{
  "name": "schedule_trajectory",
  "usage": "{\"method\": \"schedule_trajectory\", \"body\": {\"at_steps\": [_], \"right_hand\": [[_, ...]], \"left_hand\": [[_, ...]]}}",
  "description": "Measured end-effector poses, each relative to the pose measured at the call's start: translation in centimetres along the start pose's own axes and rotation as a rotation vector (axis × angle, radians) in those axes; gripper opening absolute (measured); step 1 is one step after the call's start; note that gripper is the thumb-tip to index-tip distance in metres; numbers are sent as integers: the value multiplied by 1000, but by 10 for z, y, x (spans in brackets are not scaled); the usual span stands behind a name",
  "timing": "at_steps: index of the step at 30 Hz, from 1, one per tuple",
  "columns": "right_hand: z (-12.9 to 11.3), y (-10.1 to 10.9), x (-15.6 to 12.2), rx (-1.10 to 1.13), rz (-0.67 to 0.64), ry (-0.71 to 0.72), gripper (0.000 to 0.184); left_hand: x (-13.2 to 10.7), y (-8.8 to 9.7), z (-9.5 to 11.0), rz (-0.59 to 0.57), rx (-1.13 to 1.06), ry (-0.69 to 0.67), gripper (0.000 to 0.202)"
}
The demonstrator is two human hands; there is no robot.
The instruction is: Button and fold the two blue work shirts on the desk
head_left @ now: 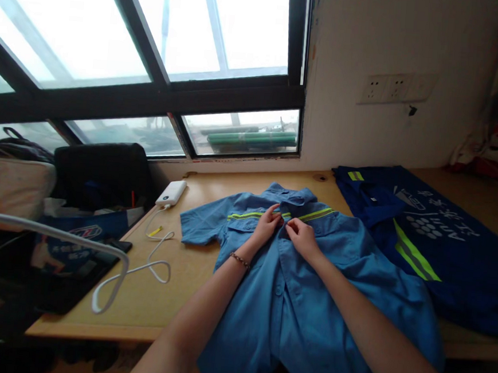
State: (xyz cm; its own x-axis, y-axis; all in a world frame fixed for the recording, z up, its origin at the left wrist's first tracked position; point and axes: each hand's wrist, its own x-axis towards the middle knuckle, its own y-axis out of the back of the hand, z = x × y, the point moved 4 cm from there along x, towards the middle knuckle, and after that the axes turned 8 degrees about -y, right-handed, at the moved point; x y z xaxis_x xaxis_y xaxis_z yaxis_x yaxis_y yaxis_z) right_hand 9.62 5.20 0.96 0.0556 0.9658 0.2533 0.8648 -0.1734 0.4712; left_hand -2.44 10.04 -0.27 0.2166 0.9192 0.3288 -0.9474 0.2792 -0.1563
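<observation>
A light blue short-sleeved shirt (309, 295) with yellow-green reflective stripes lies front-up on the wooden table (190, 274), collar toward the window. My left hand (267, 225), with a bead bracelet on the wrist, pinches the shirt's front placket just below the collar. My right hand (301, 236) pinches the facing edge of the placket right beside it. Both hands are closed on the fabric at the chest stripe, fingertips nearly touching.
A dark navy garment (434, 241) with yellow-green stripes and white print lies at the right. A white power bank (171, 193) with a looping white cable (157, 260) sits at the left, near a black bag (99, 172) and a white curved tube (55, 234). Wall sockets (395, 87) are above.
</observation>
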Motion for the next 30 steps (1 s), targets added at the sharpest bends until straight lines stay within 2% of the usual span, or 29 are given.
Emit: {"method": "schedule_trajectory", "body": {"at_steps": [2, 4, 8, 11, 16, 20, 22, 26, 30], "right_hand": [[-6, -4, -10, -130, -76, 45, 17], [-12, -5, -20, -276, -120, 70, 23], [-20, -6, -36, -504, -150, 97, 39], [-21, -6, -42, -575, -137, 57, 39], [-19, -4, -39, -510, -85, 2, 20], [-18, 1, -32, -342, -6, 36, 40], [-15, 0, -28, -279, -32, 36, 44], [-7, -1, -22, -226, -122, -11, 32], [-3, 2, -19, -279, -96, -79, 19]], "left_hand": [[8, 7, 0, -30, 83, -45, 47], [15, 13, 0, -80, 157, -75, 51], [28, 20, 0, -167, 302, -122, 57], [30, 18, 1, -221, 373, -151, 62], [21, 11, 11, -263, 506, -258, 62], [17, 11, 15, -239, 545, -235, 60], [17, 11, 15, -237, 554, -219, 56], [18, 11, 14, -228, 548, -213, 52], [18, 11, 13, -222, 533, -214, 53]]}}
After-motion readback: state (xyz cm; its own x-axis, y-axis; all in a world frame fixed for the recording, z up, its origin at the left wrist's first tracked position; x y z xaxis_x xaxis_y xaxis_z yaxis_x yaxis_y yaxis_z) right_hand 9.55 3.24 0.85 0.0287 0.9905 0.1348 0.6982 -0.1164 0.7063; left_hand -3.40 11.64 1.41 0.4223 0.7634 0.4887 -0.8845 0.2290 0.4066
